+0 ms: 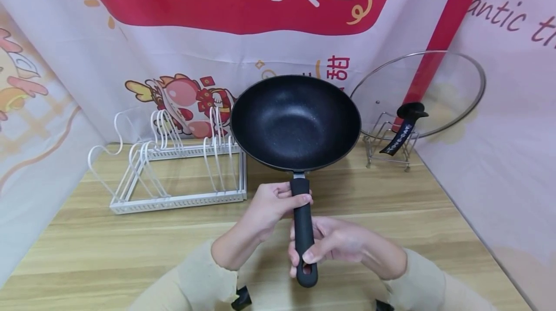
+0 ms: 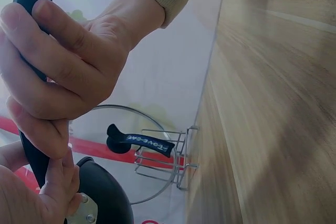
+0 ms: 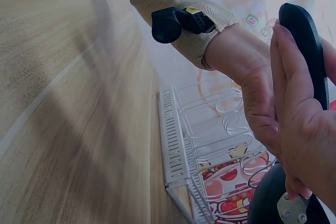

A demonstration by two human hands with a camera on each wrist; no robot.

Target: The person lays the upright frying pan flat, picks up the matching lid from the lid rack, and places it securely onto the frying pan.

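A black wok with a long black handle is held up over the table, its hollow inside facing the head camera. My left hand grips the handle close to the pan, thumb across the top. Lower down, my right hand grips the handle near its end, with the thumb beside the hanging hole. In the left wrist view the right hand's fingers wrap the handle from below. The riveted metal bracket joining handle and pan shows in the right wrist view.
A white wire dish rack stands on the wooden table at the left. At the back right, a glass lid with a black knob leans upright in a small wire stand. Printed cloth lines the back and sides.
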